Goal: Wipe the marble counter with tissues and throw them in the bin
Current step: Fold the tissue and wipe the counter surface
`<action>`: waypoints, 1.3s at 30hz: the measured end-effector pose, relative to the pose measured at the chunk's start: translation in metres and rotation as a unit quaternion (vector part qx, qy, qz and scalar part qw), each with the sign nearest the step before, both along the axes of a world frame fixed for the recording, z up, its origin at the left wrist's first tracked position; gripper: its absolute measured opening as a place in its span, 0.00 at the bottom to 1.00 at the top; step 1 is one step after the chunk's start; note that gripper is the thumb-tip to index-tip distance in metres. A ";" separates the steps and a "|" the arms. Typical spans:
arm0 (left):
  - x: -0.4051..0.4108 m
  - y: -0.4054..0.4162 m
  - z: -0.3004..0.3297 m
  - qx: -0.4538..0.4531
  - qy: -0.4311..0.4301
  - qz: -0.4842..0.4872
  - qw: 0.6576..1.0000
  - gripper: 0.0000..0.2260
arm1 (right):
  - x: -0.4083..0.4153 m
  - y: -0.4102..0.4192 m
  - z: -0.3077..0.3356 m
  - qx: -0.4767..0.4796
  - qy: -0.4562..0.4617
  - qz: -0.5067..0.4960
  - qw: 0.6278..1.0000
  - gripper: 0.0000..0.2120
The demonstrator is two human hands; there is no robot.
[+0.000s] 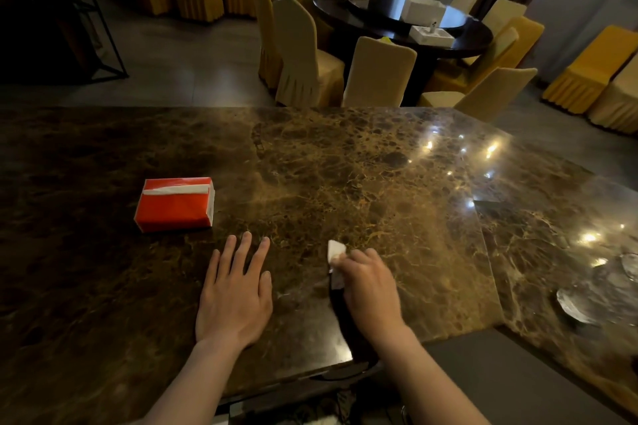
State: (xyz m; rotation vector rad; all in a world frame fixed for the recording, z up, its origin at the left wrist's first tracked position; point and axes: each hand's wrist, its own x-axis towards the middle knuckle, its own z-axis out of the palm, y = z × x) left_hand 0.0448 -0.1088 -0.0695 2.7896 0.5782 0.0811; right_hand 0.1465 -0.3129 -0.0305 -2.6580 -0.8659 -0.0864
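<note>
Nearest the lens, two bare forearms reaching out over the brown marble counter (345, 162), which fills most of the view and glares with lamp reflections off to the right of the right fingers. Left hand (234, 297) laid flat, palm down, fingers spread and straight, holding nothing; probably planted there as a brace while the other arm works. Right hand (369, 290) curled knuckles-up, fingers closed over a folded white tissue (335, 249) pressed to the stone, one corner poking out past the fingertips; likely gripped small and tight to put pressure into the wipe, so mid-wipe by the look of it. Red tissue pack (175, 203) lying just beyond and left of the left fingertips, white sheet showing at its slot, kept handy for a fresh pull. Most of the tissue buried under the right fingers. Dark strip below the right wrist impossible to identify. No bin anywhere in view. Glassy dishes at far right blurred and cropped.
</note>
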 end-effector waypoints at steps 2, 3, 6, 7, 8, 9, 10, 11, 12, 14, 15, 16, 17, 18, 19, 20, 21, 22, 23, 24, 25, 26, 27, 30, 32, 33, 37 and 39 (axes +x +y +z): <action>0.000 -0.001 0.000 -0.006 -0.006 0.001 1.000 0.27 | 0.018 -0.011 0.004 0.001 0.000 -0.059 0.998 0.14; 0.000 -0.001 -0.001 -0.006 -0.007 0.002 1.000 0.27 | 0.025 -0.015 0.006 0.006 0.001 -0.090 0.996 0.12; 0.000 0.000 -0.003 -0.004 -0.007 0.002 1.000 0.27 | 0.031 -0.012 0.008 0.021 0.004 -0.155 0.988 0.12; 0.001 -0.001 -0.003 -0.001 -0.009 0.004 1.000 0.27 | 0.026 -0.005 0.008 0.030 0.000 -0.156 0.987 0.13; 0.001 -0.001 -0.003 0.001 -0.010 0.006 1.000 0.27 | 0.018 0.005 0.007 0.041 -0.003 -0.143 0.989 0.14; 0.001 -0.002 -0.003 0.002 -0.008 0.006 1.000 0.27 | 0.007 0.016 0.006 0.051 -0.003 -0.122 0.991 0.15; 0.001 -0.002 -0.002 0.002 -0.006 0.005 1.000 0.27 | -0.004 0.028 0.004 0.057 -0.002 -0.094 0.994 0.16; 0.002 -0.002 -0.002 0.002 -0.004 0.005 1.000 0.27 | -0.015 0.037 0.001 0.056 -0.001 -0.063 0.996 0.17; 0.002 -0.002 -0.001 0.002 0.001 0.005 1.000 0.27 | -0.024 0.043 -0.001 0.050 -0.003 -0.033 0.998 0.19; 0.002 -0.003 0.000 0.005 0.007 0.005 1.000 0.27 | -0.030 0.044 -0.004 0.047 0.001 0.021 0.999 0.20; 0.002 -0.003 0.000 0.006 0.005 0.006 1.000 0.27 | -0.029 0.040 -0.003 0.047 0.007 0.044 0.998 0.20; 0.002 -0.003 0.001 0.008 0.004 0.007 1.000 0.27 | -0.026 0.034 -0.002 0.043 0.014 0.060 0.997 0.21; 0.001 -0.002 0.001 0.006 0.005 0.007 1.000 0.28 | -0.022 0.028 -0.001 0.041 0.025 0.061 0.997 0.20; 0.001 -0.001 0.001 0.004 0.006 0.005 1.000 0.28 | -0.018 0.022 0.001 0.055 0.041 0.041 0.997 0.19; 0.000 -0.001 0.000 0.002 0.004 0.004 1.000 0.28 | -0.016 0.014 0.003 0.091 0.057 -0.004 0.994 0.18; 0.001 -0.001 0.000 0.000 0.000 0.005 1.000 0.28 | -0.013 0.006 0.005 0.141 0.070 -0.067 0.985 0.17; 0.001 -0.001 -0.001 -0.001 -0.002 0.008 1.000 0.28 | -0.010 -0.001 0.006 0.193 0.083 -0.132 0.969 0.16; 0.002 0.000 -0.001 -0.003 -0.004 0.009 1.000 0.27 | -0.006 -0.007 0.007 0.233 0.106 -0.185 0.949 0.16; 0.001 -0.001 -0.002 -0.004 -0.004 0.008 1.000 0.27 | -0.004 -0.013 0.007 0.260 0.145 -0.220 0.929 0.17; 0.001 -0.001 -0.003 -0.004 -0.005 0.009 1.000 0.27 | -0.002 -0.018 0.006 0.281 0.192 -0.237 0.910 0.17; 0.001 -0.001 -0.004 -0.003 -0.007 0.010 1.000 0.27 | -0.001 -0.021 0.005 0.297 0.234 -0.242 0.894 0.18; 0.001 0.000 -0.004 -0.004 -0.006 0.010 1.000 0.27 | 0.000 -0.023 0.005 0.308 0.265 -0.240 0.882 0.18; 0.001 0.000 -0.004 -0.006 -0.004 0.008 1.000 0.27 | 0.000 -0.024 0.005 0.312 0.287 -0.237 0.874 0.18; 0.000 0.002 -0.002 -0.010 0.003 0.000 1.000 0.27 | -0.003 -0.024 0.005 0.312 0.320 -0.239 0.862 0.16; 0.000 0.003 0.001 -0.021 0.005 -0.006 1.000 0.27 | -0.010 -0.023 0.009 0.312 0.321 -0.238 0.862 0.15; -0.001 0.004 0.003 -0.031 0.003 -0.009 0.999 0.27 | -0.015 -0.022 0.012 0.318 0.319 -0.234 0.861 0.14; -0.008 0.009 0.012 -0.063 -0.010 -0.025 0.998 0.27 | -0.046 -0.022 0.029 0.326 0.334 -0.173 0.867 0.11; -0.017 0.013 0.013 -0.044 -0.019 -0.019 0.999 0.26 | -0.067 -0.024 0.038 0.320 0.354 -0.095 0.874 0.11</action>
